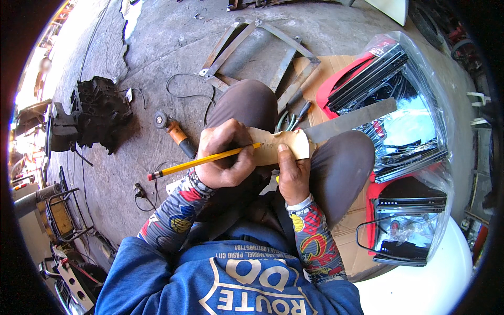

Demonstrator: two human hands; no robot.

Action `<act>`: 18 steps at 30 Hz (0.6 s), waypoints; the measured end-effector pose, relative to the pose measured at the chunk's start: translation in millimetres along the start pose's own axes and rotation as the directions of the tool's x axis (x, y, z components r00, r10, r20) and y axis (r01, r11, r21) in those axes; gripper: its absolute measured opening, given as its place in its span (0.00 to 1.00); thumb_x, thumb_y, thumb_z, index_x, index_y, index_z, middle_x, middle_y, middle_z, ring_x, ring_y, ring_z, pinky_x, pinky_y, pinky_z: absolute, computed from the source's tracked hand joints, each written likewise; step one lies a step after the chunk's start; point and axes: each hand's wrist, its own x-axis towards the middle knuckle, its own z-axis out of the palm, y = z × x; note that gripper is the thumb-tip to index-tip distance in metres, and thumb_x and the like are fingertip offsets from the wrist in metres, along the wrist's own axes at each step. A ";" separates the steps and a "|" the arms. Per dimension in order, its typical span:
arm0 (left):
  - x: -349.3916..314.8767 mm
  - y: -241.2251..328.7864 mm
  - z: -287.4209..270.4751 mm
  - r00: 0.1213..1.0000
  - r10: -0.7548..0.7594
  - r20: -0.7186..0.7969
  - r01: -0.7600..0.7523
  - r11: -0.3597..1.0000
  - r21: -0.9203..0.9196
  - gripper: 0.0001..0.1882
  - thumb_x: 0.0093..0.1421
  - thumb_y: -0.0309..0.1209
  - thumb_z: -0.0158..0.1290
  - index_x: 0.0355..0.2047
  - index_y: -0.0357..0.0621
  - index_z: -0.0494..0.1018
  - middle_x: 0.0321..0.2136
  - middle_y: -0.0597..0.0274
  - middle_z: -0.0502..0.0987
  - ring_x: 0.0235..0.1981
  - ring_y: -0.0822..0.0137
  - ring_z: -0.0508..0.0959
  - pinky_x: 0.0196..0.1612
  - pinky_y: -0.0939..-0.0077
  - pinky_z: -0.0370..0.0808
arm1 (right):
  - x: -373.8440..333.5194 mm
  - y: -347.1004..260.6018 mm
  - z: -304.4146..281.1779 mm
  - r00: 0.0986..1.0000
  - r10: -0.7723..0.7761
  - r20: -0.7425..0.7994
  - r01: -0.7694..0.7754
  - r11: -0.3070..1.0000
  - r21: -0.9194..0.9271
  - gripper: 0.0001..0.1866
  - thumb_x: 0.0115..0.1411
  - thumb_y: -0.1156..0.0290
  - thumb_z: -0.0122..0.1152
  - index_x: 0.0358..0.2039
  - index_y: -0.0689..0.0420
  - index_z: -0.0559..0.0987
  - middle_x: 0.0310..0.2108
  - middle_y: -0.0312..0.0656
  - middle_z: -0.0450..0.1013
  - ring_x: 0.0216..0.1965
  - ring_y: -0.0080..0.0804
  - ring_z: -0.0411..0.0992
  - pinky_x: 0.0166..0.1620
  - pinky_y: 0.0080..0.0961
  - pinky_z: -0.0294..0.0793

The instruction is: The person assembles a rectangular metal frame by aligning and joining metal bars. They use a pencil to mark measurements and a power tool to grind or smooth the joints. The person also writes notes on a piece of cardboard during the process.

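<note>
My left hand [227, 153] is closed round a yellow pencil [199, 163]. The pencil's tip rests on a piece of tan paper or thin card [269, 147] with a torn, curling edge, and the red eraser end points down to the left. My right hand [294, 176] pinches the card from the right, its thumb pressed flat on top. A flat grey metal bar [352, 119] sticks out to the right from behind the card, over my raised knee; its left end is hidden.
An orange angle grinder [176, 132] lies on the concrete at left, near a dark engine block [100, 114]. Ahead is a welded angle-iron frame [233, 50]. A screwdriver [303, 111] lies by my knees. Plastic-wrapped black-and-red seat parts [362, 79] sit on cardboard [344, 231] at right.
</note>
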 end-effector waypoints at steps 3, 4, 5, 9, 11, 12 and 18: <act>-2.4 0.8 -0.9 1.000 0.014 -0.010 -0.015 0.998 -0.054 0.05 0.49 0.19 0.50 0.24 0.39 0.65 0.18 0.59 0.70 0.17 0.63 0.72 0.24 0.74 0.69 | -0.4 -2.0 -0.7 0.996 0.083 0.009 -0.084 0.991 0.107 0.16 0.68 0.66 0.50 0.48 0.66 0.74 0.43 0.51 0.75 0.43 0.46 0.73 0.50 0.39 0.72; -3.4 1.6 -1.2 1.000 0.007 0.006 -0.007 0.999 -0.041 0.06 0.48 0.19 0.51 0.23 0.39 0.66 0.18 0.58 0.71 0.17 0.61 0.73 0.24 0.73 0.70 | -0.8 -3.8 -2.1 0.996 0.082 0.026 -0.085 0.991 0.104 0.16 0.68 0.66 0.50 0.48 0.66 0.74 0.43 0.50 0.74 0.42 0.47 0.73 0.49 0.39 0.72; -4.1 2.4 -1.4 1.000 0.000 0.020 0.000 1.000 -0.028 0.06 0.47 0.19 0.52 0.23 0.40 0.67 0.17 0.58 0.71 0.17 0.60 0.74 0.24 0.72 0.71 | -1.0 -5.6 -3.1 0.996 0.077 0.040 -0.081 0.992 0.101 0.15 0.68 0.67 0.50 0.48 0.66 0.74 0.43 0.50 0.74 0.42 0.47 0.73 0.49 0.38 0.72; -5.2 4.5 1.7 0.999 -0.007 0.051 0.005 0.999 0.034 0.07 0.47 0.20 0.54 0.23 0.41 0.67 0.17 0.58 0.70 0.16 0.58 0.74 0.23 0.71 0.70 | -1.8 -9.2 -1.7 0.994 0.103 0.023 -0.105 0.989 0.108 0.15 0.67 0.68 0.49 0.46 0.66 0.74 0.41 0.50 0.75 0.42 0.47 0.73 0.50 0.38 0.71; -3.9 4.0 3.0 0.998 0.015 0.067 -0.020 0.997 0.079 0.07 0.47 0.20 0.54 0.23 0.41 0.67 0.16 0.58 0.70 0.15 0.57 0.73 0.22 0.70 0.70 | 0.4 -7.4 -1.0 0.998 0.060 0.008 -0.060 0.997 0.048 0.14 0.67 0.69 0.49 0.45 0.66 0.75 0.41 0.49 0.75 0.42 0.47 0.73 0.50 0.39 0.70; -3.0 3.5 3.4 0.997 0.038 0.074 -0.046 0.993 0.106 0.06 0.47 0.20 0.53 0.23 0.41 0.66 0.16 0.58 0.70 0.15 0.58 0.73 0.22 0.71 0.70 | 0.1 -6.7 -2.0 0.999 0.042 0.020 -0.043 0.998 0.053 0.14 0.67 0.69 0.49 0.45 0.66 0.75 0.41 0.49 0.75 0.43 0.47 0.73 0.50 0.39 0.70; 1.0 4.1 5.4 0.992 0.067 0.109 -0.081 0.988 0.129 0.06 0.46 0.20 0.52 0.22 0.41 0.67 0.16 0.58 0.71 0.14 0.58 0.74 0.21 0.71 0.71 | -1.4 -1.5 -2.6 0.998 0.060 0.016 -0.061 0.996 0.072 0.13 0.66 0.70 0.51 0.46 0.66 0.75 0.43 0.49 0.74 0.45 0.45 0.72 0.52 0.38 0.70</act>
